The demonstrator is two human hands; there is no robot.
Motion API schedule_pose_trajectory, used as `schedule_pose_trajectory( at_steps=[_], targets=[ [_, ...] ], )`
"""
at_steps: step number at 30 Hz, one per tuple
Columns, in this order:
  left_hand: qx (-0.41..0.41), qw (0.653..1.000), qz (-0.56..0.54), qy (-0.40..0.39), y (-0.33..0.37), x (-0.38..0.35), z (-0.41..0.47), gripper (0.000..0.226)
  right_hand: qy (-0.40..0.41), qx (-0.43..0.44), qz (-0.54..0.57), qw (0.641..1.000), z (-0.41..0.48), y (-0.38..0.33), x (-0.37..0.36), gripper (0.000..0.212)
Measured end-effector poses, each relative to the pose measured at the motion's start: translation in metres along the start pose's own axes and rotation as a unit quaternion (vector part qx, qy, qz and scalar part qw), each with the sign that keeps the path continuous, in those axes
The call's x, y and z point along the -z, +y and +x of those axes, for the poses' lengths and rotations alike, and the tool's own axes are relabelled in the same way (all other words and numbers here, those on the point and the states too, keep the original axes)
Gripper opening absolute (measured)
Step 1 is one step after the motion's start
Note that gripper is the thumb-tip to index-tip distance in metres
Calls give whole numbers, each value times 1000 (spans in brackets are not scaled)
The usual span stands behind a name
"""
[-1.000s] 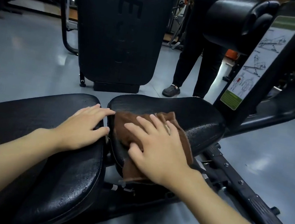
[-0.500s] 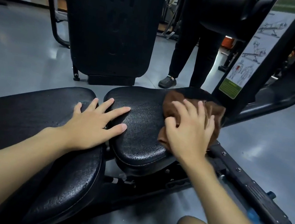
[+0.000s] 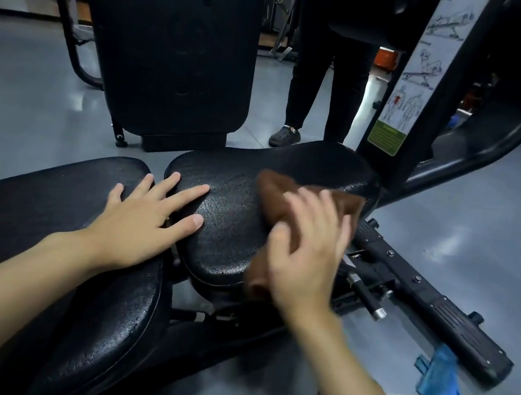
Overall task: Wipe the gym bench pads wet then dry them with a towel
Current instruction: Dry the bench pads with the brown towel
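Right hand (image 3: 306, 264): flat on the towel (image 3: 286, 202), fingers straight and a bit spread, nothing curled round the cloth. It is motion-blurred, so we lose the fingertip detail.

Towel: brown, bunched and folded, on the right half of the seat pad (image 3: 230, 220). One end droops over the pad's near-right edge under the palm, and the other reaches toward the far-right corner. It is blurred too.

Seat pad: black pebbled vinyl with rounded edges, glossy with small highlights all over. We cannot tell whether the shine is wetness or just the finish.

Left hand (image 3: 143, 222): wide, palm down, fingers fanned, holding nothing. The palm rests on the back pad (image 3: 38, 227), while the fingers and thumb bridge the gap onto the seat pad's left edge.

Back pad: same black pebbled cover, long, running off to the lower left. It sits just beside the seat pad with a narrow gap between.

Further out we note the bench frame (image 3: 434, 308), a black bar running along the floor (image 3: 7, 104) to the right of the seat, with a chrome pin (image 3: 369, 302) near the seat. A blue cloth (image 3: 439, 378) lies crumpled on the grey floor just beside the bar's end. A post behind the seat carries an exercise chart (image 3: 413, 74). On the far side we see a tall upright pad (image 3: 175, 43) of another machine. A person's legs (image 3: 324, 86) in dark trousers stand just beyond the seat.
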State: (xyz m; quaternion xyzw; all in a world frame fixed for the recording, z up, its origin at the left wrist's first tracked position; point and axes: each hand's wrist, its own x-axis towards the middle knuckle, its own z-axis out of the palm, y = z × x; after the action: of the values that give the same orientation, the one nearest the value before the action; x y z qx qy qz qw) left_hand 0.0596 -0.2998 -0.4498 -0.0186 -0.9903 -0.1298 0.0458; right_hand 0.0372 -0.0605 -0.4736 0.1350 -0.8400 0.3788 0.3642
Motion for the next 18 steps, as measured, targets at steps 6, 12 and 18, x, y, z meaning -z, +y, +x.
schedule_pose_trajectory(
  at_steps=[6, 12, 18],
  targets=[
    [5, 1000, 5, -3, 2, -1, 1, 63, 20, -152, -17, 988, 46, 25, 2, 53],
    [12, 1000, 0, -9, 3, 0, 0, 60, 26, -91, 37, 995, -33, -26, -15, 53],
    [-4, 1000, -28, -5, 16, 13, 9, 61, -16, -92, 8, 996, 8, 11, 1, 53]
  ],
)
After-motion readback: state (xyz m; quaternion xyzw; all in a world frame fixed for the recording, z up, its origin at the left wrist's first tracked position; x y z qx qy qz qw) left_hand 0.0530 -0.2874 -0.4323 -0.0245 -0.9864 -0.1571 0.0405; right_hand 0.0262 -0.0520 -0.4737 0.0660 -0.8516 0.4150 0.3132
